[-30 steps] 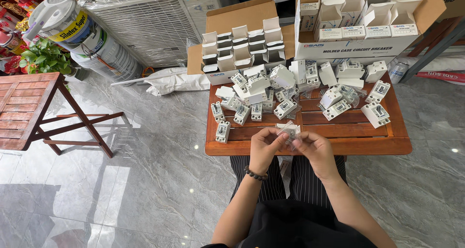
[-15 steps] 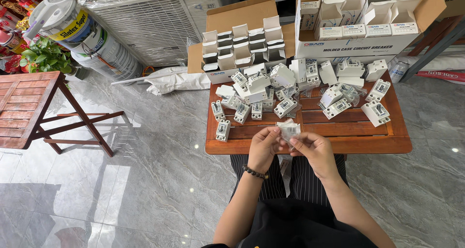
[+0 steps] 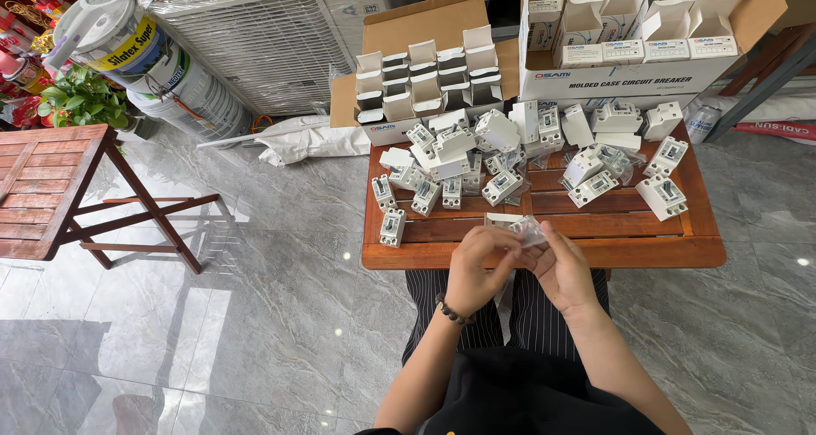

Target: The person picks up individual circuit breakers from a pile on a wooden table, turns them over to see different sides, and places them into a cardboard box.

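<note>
My left hand [image 3: 476, 265] and my right hand [image 3: 561, 269] meet at the near edge of a low wooden table [image 3: 595, 250]. Together they grip a small white breaker in a clear plastic wrapper [image 3: 520, 228]; both sets of fingers pinch it from either side. A bead bracelet sits on my left wrist. Just beyond my hands, several loose white breakers [image 3: 501, 185] lie scattered over the tabletop, some in clear bags.
Two open cardboard cartons stand at the table's far side: a smaller one [image 3: 425, 78] and a larger one [image 3: 633, 40], both holding several small white boxes. A folding wooden table [image 3: 51, 189] stands left, with paint buckets [image 3: 127, 44] and a plant behind.
My hands have shifted slightly on the wrapped breaker, turning it between the fingers. Nothing else on the table has moved.
</note>
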